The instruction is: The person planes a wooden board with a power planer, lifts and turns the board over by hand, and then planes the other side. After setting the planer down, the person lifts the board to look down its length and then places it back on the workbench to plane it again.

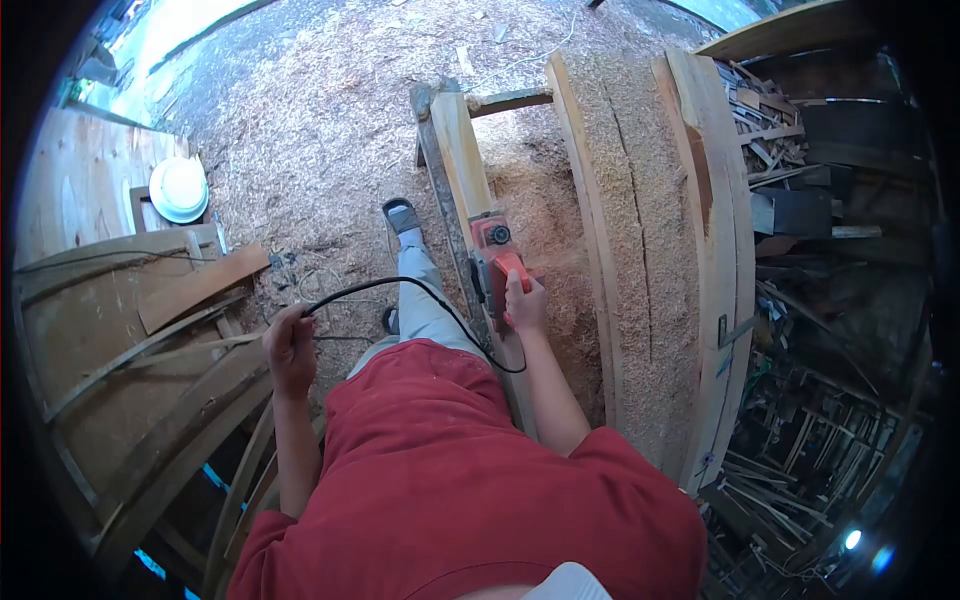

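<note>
My right hand (526,302) is wrapped round the handle of a red electric planer (496,262), which rests on a long, narrow wooden board (460,160). Shavings spray from the planer's right side. Off to the left, my left hand (290,350) is closed on the black power cord (390,283), holding it up away from the board. From there the cord loops over my leg and back toward the planer. The underside of the planer is hidden.
Thick planks (640,260) covered in shavings lie to the right. Wood scraps (765,120) are piled beyond them. Shavings cover the floor (290,130). On the left are a white round container (179,190) and curved wooden pieces (170,430).
</note>
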Demonstrator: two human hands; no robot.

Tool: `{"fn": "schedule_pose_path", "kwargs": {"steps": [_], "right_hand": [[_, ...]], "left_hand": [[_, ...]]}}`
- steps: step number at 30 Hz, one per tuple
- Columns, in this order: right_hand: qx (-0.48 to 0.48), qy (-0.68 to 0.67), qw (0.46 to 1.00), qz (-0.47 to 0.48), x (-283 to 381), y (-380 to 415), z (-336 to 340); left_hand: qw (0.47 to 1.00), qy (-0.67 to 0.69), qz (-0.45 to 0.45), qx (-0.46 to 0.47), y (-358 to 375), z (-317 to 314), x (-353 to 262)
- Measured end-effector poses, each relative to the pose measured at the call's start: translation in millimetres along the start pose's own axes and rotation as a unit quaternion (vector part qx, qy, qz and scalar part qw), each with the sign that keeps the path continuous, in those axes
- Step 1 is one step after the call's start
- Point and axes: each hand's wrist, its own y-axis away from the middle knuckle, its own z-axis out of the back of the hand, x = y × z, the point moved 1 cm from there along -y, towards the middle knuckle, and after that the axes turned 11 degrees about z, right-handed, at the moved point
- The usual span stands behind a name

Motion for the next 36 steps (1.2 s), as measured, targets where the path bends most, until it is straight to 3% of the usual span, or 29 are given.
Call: {"fn": "schedule_pose_path", "kwargs": {"steps": [10,29,31,36], "right_hand": [[0.015,0.009,0.999,0.031,27,-78,-40],[0.009,-0.02,1.0,-0.002,89,-189,-118],[0.026,0.039,0.998,-0.034,94,-205,-123],[0.011,0.018,1.0,0.013,100,-240,-149]], "left_hand": [[0.999,0.011,0.018,0.026,-71,-3,8],[0.999,0.008,0.04,-0.002,-183,0,20],[0.998,0.011,0.068,0.007,-197,3,13],[0.999,-0.014,0.046,-0.016,-233,4,3]]}}
